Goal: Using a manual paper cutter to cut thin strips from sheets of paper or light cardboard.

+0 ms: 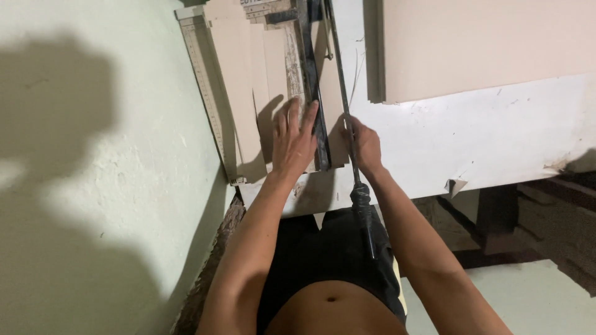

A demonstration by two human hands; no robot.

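printed scale strip (208, 93): long, narrow, pale strip with fine dark marks, on the table's left edge, just left of the left hand (295, 139), running away from it.
printed label (264, 8): small pale patch with dark print at the top edge, well beyond the left hand, partly cut off.
packages, screens: none.

Workshop: lever paper cutter (313, 93), cardboard sheets (472, 43)
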